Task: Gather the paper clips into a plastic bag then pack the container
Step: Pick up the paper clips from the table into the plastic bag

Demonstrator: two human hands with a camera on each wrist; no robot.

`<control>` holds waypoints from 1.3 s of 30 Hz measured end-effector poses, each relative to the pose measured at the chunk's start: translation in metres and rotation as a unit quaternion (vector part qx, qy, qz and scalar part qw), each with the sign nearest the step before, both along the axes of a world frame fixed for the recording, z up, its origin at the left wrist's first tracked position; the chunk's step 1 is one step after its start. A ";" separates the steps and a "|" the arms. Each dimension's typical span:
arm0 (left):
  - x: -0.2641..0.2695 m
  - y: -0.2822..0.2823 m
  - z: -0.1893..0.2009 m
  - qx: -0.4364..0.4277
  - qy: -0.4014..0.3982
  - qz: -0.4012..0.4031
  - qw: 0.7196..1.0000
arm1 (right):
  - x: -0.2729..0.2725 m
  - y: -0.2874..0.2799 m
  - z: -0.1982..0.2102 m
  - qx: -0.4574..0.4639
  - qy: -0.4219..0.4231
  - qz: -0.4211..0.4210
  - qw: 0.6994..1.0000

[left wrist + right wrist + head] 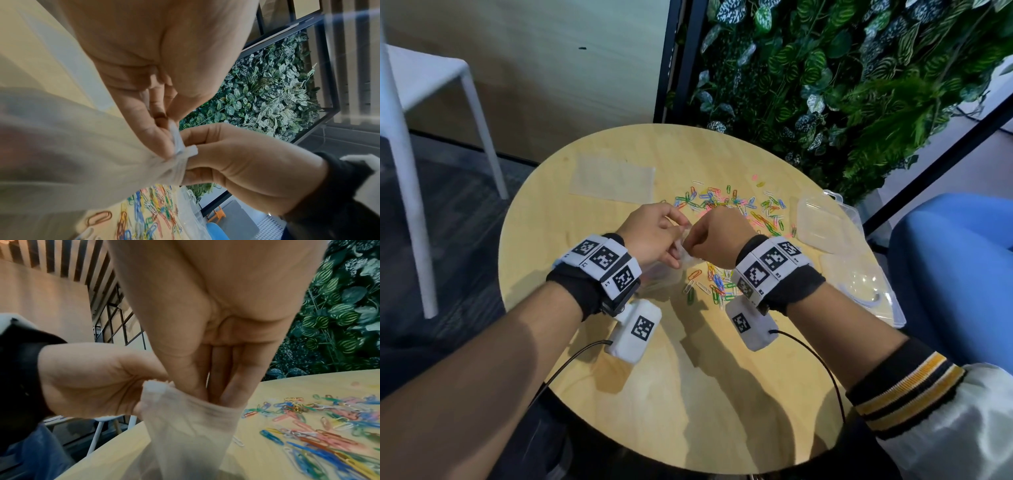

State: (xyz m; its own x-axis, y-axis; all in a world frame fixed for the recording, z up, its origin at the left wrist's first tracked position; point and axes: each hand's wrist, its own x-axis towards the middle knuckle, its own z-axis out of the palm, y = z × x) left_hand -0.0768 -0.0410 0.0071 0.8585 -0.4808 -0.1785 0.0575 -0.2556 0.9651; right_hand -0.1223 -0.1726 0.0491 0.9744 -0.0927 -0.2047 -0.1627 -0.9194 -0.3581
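Both hands hold a clear plastic bag (685, 255) just above the round wooden table (688, 377). My left hand (674, 240) pinches one side of the bag's rim (176, 144). My right hand (693, 241) pinches the other side, its fingertips (230, 392) tucked into the mouth of the bag (185, 426). Coloured paper clips (736, 204) lie scattered beyond the hands, and a smaller heap (717, 282) sits under the right wrist. A clear plastic container (822, 219) stands open at the table's right edge.
A second flat plastic bag (613, 178) lies at the table's far left. A clear lid (859, 284) rests near the right edge. A white chair (431, 102) stands to the left, a plant wall (842, 85) behind, and a blue seat (955, 267) to the right.
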 end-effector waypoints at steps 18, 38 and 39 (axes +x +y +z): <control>0.034 0.052 0.016 0.134 -0.170 0.165 0.962 | -0.032 0.000 -0.097 -0.241 0.080 0.220 0.942; 0.010 0.018 0.016 0.128 -0.116 0.075 0.982 | -0.080 -0.091 -0.083 -0.209 0.012 0.090 0.974; 0.010 0.017 0.016 0.130 -0.118 0.070 0.982 | -0.079 -0.092 -0.079 -0.177 -0.001 0.061 0.982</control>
